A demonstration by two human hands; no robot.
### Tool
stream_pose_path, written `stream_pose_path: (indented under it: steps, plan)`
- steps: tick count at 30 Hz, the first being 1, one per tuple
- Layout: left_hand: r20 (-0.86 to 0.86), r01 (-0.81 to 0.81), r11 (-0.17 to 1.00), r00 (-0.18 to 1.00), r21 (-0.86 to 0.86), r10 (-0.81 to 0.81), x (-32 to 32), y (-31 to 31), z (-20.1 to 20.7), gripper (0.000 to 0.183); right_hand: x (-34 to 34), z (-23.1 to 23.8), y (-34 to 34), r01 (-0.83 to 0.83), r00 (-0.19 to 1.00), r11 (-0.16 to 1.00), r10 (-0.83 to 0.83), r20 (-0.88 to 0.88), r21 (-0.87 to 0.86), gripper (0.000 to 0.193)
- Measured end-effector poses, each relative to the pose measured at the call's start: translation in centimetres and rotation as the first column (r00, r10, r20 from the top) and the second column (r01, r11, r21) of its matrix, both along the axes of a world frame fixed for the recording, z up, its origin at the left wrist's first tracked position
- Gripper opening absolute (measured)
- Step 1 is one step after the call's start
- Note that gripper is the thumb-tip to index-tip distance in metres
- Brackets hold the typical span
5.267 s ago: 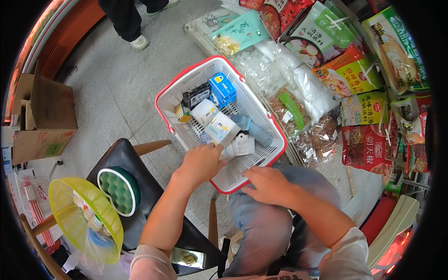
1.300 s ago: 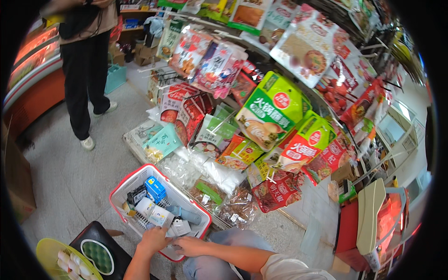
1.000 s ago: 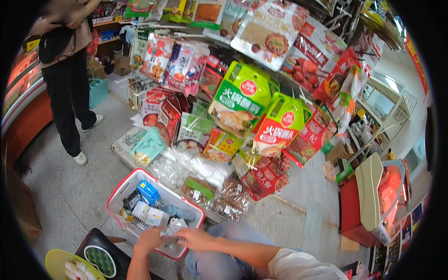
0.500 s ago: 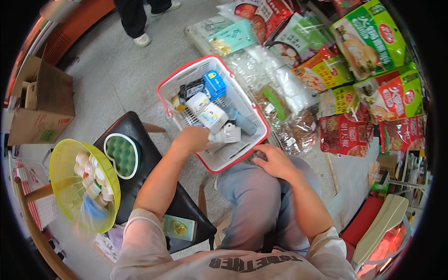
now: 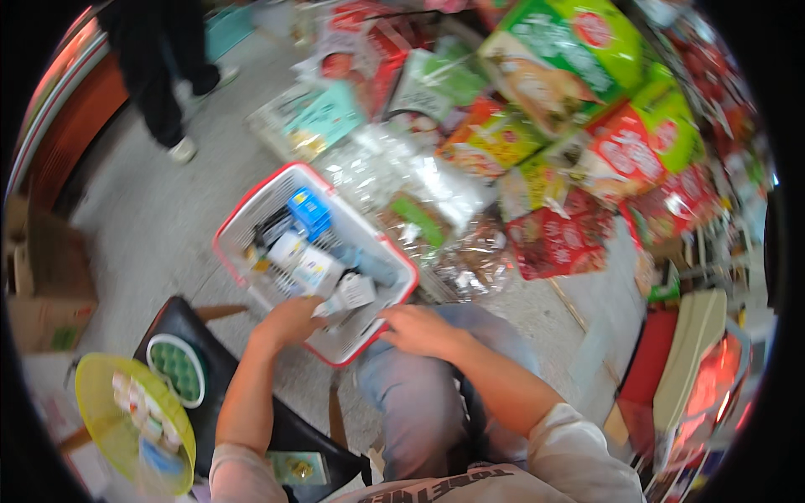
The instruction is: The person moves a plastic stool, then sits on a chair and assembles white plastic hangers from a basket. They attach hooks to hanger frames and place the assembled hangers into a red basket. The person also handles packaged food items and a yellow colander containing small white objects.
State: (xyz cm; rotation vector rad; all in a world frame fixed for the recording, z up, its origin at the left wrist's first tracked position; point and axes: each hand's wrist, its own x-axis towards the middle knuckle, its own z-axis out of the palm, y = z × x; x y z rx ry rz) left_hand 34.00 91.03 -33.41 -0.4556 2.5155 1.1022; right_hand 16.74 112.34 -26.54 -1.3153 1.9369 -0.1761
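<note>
In front of me a white plastic basket [image 5: 239, 272] with a red rim holds several small packages. My left hand [image 5: 293, 320] reaches over its near left side, fingers closed on the end of a white carton [image 5: 355, 292], which lies tilted. My right hand [image 5: 416, 329] is closed at the near right corner of the basket's rim, its fingertips partly hidden. Behind the white carton lie more white boxes [image 5: 312, 267], a blue box [image 5: 309, 213], a dark box [image 5: 273, 225] and a grey-blue package [image 5: 376, 267].
To the left, a black stool [image 5: 226, 390] bears a green dimpled tray [image 5: 176, 369] and a phone [image 5: 298, 468]. A yellow mesh basket [image 5: 92, 402] holds several small containers. Many food packets [image 5: 558, 235] are piled at the right. A person's dark-trousered legs [image 5: 151, 84] stand far left.
The view has swung, so the basket sits lower and further left. My right hand has moved from my knee onto the basket's rim. The white carton is tilted in my left hand.
</note>
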Motion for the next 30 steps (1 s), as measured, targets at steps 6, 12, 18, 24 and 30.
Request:
stream_pose_path:
  steps: [6,12,18,24,30]
  plan:
    - [-0.024,-0.061,0.997,0.998,0.045,0.062,-0.9,-0.1,-0.5,0.048,-1.4,3.6,4.0,0.135,0.983,0.950,-0.163,-0.079,-0.280,0.036]
    - [-0.069,-0.176,0.984,0.982,-0.004,0.175,0.5,-2.2,-7.1,0.046,-5.2,11.0,16.4,0.252,0.812,0.664,-0.541,-0.220,-0.704,0.026]
    - [-0.052,-0.201,0.975,0.979,-0.092,0.196,0.0,0.4,-6.1,0.036,-5.2,15.3,34.3,0.632,0.493,0.388,-0.869,-0.039,-0.671,0.025]
    - [-0.291,-0.179,0.976,0.947,-0.121,0.138,-1.9,5.2,1.6,0.033,-1.9,13.3,39.5,0.691,0.447,0.273,-0.889,0.098,-0.670,0.024]
    - [-0.458,-0.226,0.963,0.848,0.144,0.268,-6.8,19.0,11.6,0.023,-2.3,11.2,40.2,0.594,0.496,0.364,-0.868,-0.029,-0.718,0.024]
